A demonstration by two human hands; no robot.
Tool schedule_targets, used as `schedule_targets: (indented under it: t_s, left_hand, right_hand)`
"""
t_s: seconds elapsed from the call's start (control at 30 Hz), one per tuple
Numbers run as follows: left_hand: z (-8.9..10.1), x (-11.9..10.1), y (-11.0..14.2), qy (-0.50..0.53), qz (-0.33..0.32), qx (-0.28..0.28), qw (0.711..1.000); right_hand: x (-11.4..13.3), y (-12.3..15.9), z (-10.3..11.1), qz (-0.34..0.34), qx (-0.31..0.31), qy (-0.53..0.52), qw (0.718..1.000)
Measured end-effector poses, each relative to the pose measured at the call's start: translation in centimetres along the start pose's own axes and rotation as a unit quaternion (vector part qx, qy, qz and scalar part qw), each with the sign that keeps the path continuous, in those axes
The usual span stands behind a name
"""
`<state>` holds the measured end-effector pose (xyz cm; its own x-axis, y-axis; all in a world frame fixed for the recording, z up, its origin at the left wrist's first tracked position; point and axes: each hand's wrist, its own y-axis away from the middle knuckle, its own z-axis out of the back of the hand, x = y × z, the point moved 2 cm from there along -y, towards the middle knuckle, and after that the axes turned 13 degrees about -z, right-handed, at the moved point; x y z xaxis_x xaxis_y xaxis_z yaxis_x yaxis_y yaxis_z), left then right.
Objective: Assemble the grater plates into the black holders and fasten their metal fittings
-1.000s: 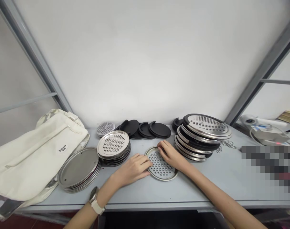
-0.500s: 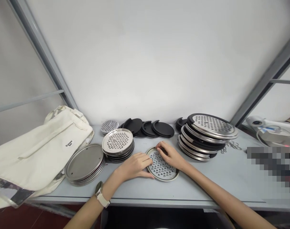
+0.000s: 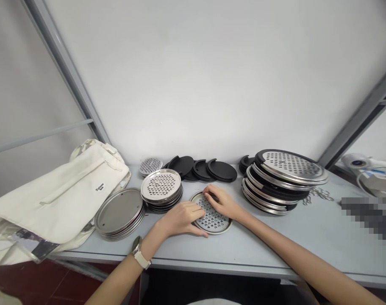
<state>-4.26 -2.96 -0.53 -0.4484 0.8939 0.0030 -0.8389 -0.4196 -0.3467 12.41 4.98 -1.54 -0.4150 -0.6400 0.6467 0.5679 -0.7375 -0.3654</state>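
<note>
A round grater, a perforated metal disc with a raised rim, lies flat on the grey tabletop in front of me. My left hand is closed over its left edge, the fingers bent onto the perforated face and the thumb along the near rim. From the right, my right hand reaches across the disc, its fingers curled at the far rim. Both hands hide parts of the rim, and the fingertips of the right hand are partly hidden. Left of the hands stands a stack of similar graters on dark round pieces.
Plain metal discs are stacked at left beside a cream bag. Black round holders and a small grater disc sit along the wall. A tall stack of larger graters stands right, near metal hooks.
The camera view has turned slightly left, so everything appears farther right. My left thumb has moved out along the near rim. The grater stays flat under both hands.
</note>
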Motion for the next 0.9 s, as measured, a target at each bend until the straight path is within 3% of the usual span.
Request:
schedule_targets:
  t_s: [0.2, 0.57, 0.8, 0.9]
  left_hand:
    - [0.1, 0.0, 0.0, 0.010, 0.003, -0.004, 1.000]
    - [0.7, -0.2, -0.2, 0.034, 0.024, -0.015, 0.999]
    - [1.2, 0.5, 0.1, 0.013, 0.150, -0.074, 0.986]
    - [0.9, 0.8, 0.5, 0.010, 0.180, -0.066, 0.981]
  right_hand:
    - [0.4, 0.7, 0.1, 0.023, 0.022, 0.048, 0.998]
    - [-0.8, 0.4, -0.1, 0.012, -0.006, 0.083, 0.996]
    - [-0.9, 0.4, 0.1, 0.002, -0.011, 0.086, 0.996]
    - [-0.9, 0.5, 0.1, -0.003, -0.009, 0.086, 0.996]
